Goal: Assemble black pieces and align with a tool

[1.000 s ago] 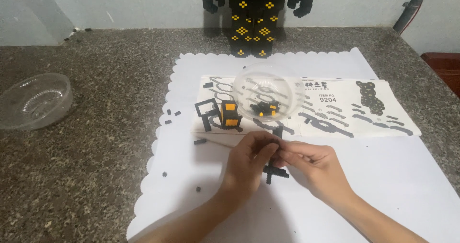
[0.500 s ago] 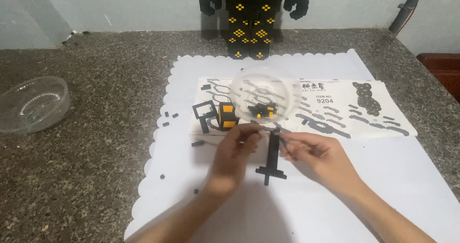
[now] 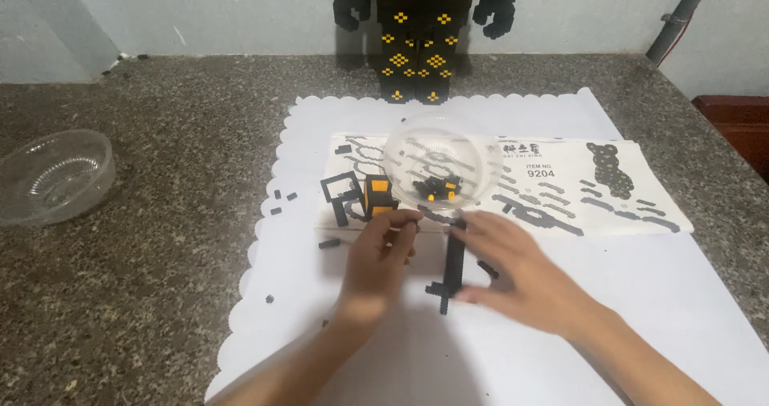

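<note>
Speckled grey stone counter [image 3: 160,294], pale bluish wall [image 3: 224,14] behind.

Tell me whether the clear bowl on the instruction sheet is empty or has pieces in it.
Not empty. The clear bowl on the instruction sheet holds a small cluster of black and yellow pieces, visible through its wall.

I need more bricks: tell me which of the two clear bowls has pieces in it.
The clear bowl on the instruction sheet, beyond the hands, holds black and yellow pieces; the bowl at the far left looks empty.
</note>
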